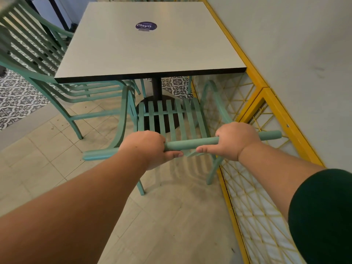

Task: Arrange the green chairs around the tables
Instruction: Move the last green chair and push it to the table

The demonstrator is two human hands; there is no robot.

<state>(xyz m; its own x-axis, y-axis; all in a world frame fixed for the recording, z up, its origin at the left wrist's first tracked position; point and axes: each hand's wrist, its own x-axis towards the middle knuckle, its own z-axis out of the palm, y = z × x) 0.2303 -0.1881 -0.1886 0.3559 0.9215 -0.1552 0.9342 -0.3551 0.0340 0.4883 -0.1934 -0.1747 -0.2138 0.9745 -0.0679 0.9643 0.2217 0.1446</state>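
Yellow lattice railing (285, 121) along the grey wall (295, 44), right side; patterned tiles (17, 100) far left; plain beige tiles (171, 216) underfoot; purple sticker (146, 26) ahead.

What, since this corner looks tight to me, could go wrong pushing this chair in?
The left hand and right hand grip the chair by its top rail. Its right armrest sits close to the yellow lattice fence and might catch. Its left armrest is near the neighbouring chair and may knock it.

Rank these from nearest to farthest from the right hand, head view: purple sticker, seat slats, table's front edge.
1. Seat slats, just ahead-left of the right hand.
2. Table's front edge, beyond the slats.
3. Purple sticker, farthest back.
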